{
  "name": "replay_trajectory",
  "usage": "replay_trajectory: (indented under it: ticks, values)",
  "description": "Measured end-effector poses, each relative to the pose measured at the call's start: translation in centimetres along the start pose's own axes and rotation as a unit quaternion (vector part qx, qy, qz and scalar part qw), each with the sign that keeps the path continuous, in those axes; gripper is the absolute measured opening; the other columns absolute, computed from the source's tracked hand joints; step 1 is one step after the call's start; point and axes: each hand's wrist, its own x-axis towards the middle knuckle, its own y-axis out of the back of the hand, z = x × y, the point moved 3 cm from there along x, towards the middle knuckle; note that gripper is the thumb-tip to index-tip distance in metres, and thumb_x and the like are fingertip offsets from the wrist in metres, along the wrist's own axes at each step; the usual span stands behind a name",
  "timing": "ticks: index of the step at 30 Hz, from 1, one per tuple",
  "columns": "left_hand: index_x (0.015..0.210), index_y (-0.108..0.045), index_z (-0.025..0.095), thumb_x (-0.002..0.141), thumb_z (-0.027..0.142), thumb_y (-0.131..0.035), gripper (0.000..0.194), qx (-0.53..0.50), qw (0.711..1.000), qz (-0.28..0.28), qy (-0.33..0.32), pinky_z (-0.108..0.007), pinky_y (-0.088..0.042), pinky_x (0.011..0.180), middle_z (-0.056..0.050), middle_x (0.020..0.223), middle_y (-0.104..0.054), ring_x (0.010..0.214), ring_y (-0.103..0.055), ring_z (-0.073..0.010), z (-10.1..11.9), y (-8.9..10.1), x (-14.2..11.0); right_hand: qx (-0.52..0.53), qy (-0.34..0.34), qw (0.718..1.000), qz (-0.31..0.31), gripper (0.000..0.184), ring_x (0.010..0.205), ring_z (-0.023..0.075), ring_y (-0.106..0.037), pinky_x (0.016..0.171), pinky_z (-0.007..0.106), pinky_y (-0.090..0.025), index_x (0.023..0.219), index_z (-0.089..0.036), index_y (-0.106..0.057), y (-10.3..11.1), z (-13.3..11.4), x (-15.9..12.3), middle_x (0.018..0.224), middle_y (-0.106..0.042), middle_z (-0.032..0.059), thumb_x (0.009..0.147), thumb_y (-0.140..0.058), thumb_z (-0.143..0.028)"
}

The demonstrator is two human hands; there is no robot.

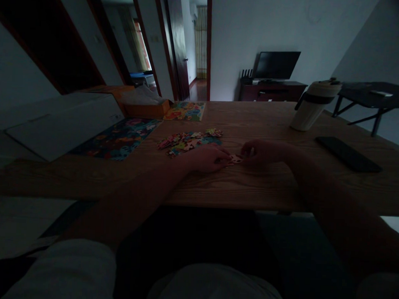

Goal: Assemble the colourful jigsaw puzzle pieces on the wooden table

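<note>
Between my hands, a few pale jigsaw puzzle pieces (pixel 236 159) with dark marks lie low at the tabletop. My left hand (pixel 210 159) rests on the wood, its fingers closed at the left edge of these pieces. From the other side my right hand (pixel 258 151) pinches at their right edge with thumb and fingers curled. Dim light hides exactly how many pieces are joined. A loose heap of colourful puzzle pieces (pixel 186 142) spreads just beyond my left hand, partly covered by it.
Left of the heap lies a dark blue picture sheet (pixel 120 139) beside a large white box (pixel 65 121). Farther back are a bright picture sheet (pixel 185 110) and an orange box (pixel 146 107). A cream tumbler (pixel 313 108) and a black phone (pixel 347 153) occupy the table's right side.
</note>
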Motion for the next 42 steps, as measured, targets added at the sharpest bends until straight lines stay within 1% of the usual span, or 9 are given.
replay_trajectory:
  ticks: [7, 14, 18, 21, 27, 30, 33, 37, 42]
  values:
    - [0.13, -0.071, 0.031, 0.097, 0.024, -0.055, 0.037, -0.002, 1.0, -0.021, 0.014, -0.037, -0.039, 0.111, -0.004, 0.14, -0.063, 0.124, -0.058, -0.0229, 0.1, 0.3, -0.1, -0.007, -0.007, 1.0, 0.0, 0.041, 0.096, 0.0284, -0.069, 0.083, 0.038, -0.052, 0.11, -0.023, -0.072, 0.1, 0.0, -0.1, 0.111, -0.075, 0.01, 0.079, -0.072, -0.049]
    - [0.121, -0.07, 0.024, 0.095, 0.028, -0.055, 0.031, -0.02, 0.998, -0.022, 0.049, -0.035, -0.046, 0.097, -0.007, 0.114, -0.069, 0.106, -0.063, -0.0225, 0.2, 0.8, -0.4, -0.011, -0.012, 1.0, 0.006, 0.041, 0.093, 0.0279, -0.069, 0.079, 0.036, -0.051, 0.106, -0.022, -0.071, 0.0, 0.0, 0.1, 0.109, -0.074, 0.0097, 0.077, -0.073, -0.05]
    - [0.121, -0.063, 0.021, 0.08, 0.027, -0.067, 0.042, -0.031, 0.994, -0.022, 0.099, -0.034, -0.049, 0.089, -0.008, 0.115, -0.066, 0.101, -0.062, -0.0223, -0.2, 0.9, -0.4, -0.007, -0.01, 1.0, 0.006, 0.041, 0.091, 0.0274, -0.069, 0.078, 0.037, -0.051, 0.106, -0.022, -0.07, -0.1, 0.1, 0.1, 0.108, -0.074, 0.01, 0.077, -0.073, -0.05]
    - [0.115, -0.061, 0.021, 0.076, 0.026, -0.069, 0.04, -0.044, 0.994, -0.023, 0.102, -0.034, -0.049, 0.088, -0.008, 0.115, -0.065, 0.102, -0.062, -0.0229, -0.5, 0.8, -0.4, -0.008, -0.014, 1.0, 0.005, 0.039, 0.092, 0.0277, -0.069, 0.079, 0.037, -0.051, 0.106, -0.022, -0.071, -0.1, -0.1, 0.0, 0.109, -0.074, 0.01, 0.077, -0.073, -0.048]
    - [0.122, -0.06, 0.022, 0.08, 0.017, -0.061, 0.042, -0.068, 0.996, -0.018, 0.047, -0.034, -0.048, 0.097, -0.007, 0.12, -0.064, 0.11, -0.061, -0.0218, -0.8, 0.1, -0.5, 0.003, -0.015, 1.0, -0.002, 0.04, 0.093, 0.0287, -0.069, 0.08, 0.038, -0.052, 0.104, -0.022, -0.071, 0.0, -0.4, -0.3, 0.108, -0.074, 0.0106, 0.074, -0.074, -0.048]
    - [0.12, -0.062, 0.022, 0.083, 0.014, -0.054, 0.038, -0.023, 0.998, 0.013, 0.062, -0.038, -0.044, 0.104, -0.007, 0.122, -0.065, 0.118, -0.058, -0.0234, -1.2, 0.1, -0.5, -0.001, -0.021, 1.0, -0.007, 0.042, 0.09, 0.0284, -0.068, 0.076, 0.038, -0.051, 0.103, -0.022, -0.07, 0.1, -0.4, -0.3, 0.107, -0.074, 0.0104, 0.073, -0.074, -0.051]
    - [0.12, -0.063, 0.022, 0.089, 0.028, -0.058, 0.032, 0.001, 0.995, 0.019, 0.096, -0.04, -0.046, 0.1, -0.009, 0.12, -0.067, 0.114, -0.06, -0.0261, -1.4, 0.2, -0.5, -0.011, -0.032, 0.999, -0.005, 0.042, 0.089, 0.028, -0.068, 0.073, 0.037, -0.05, 0.101, -0.022, -0.068, 0.1, -0.5, -0.5, 0.105, -0.073, 0.0101, 0.073, -0.073, -0.052]
    - [0.125, -0.062, 0.022, 0.09, 0.046, -0.062, 0.043, -0.012, 0.994, 0.001, 0.105, -0.039, -0.048, 0.093, -0.009, 0.117, -0.067, 0.107, -0.063, -0.026, -1.2, 0.3, -0.6, -0.011, -0.039, 0.999, 0.003, 0.041, 0.089, 0.027, -0.068, 0.071, 0.035, -0.048, 0.1, -0.022, -0.065, 0.1, -0.6, -0.6, 0.105, -0.073, 0.0093, 0.072, -0.074, -0.051]
    - [0.126, -0.061, 0.023, 0.091, 0.035, -0.06, 0.037, -0.051, 0.995, -0.007, 0.088, -0.037, -0.047, 0.098, -0.008, 0.124, -0.066, 0.113, -0.062, -0.0238, -0.8, 0.4, -0.6, -0.009, -0.036, 0.999, 0.001, 0.041, 0.088, 0.0271, -0.068, 0.069, 0.035, -0.048, 0.098, -0.022, -0.064, 0.0, -0.7, -0.4, 0.104, -0.073, 0.0095, 0.072, -0.074, -0.052]
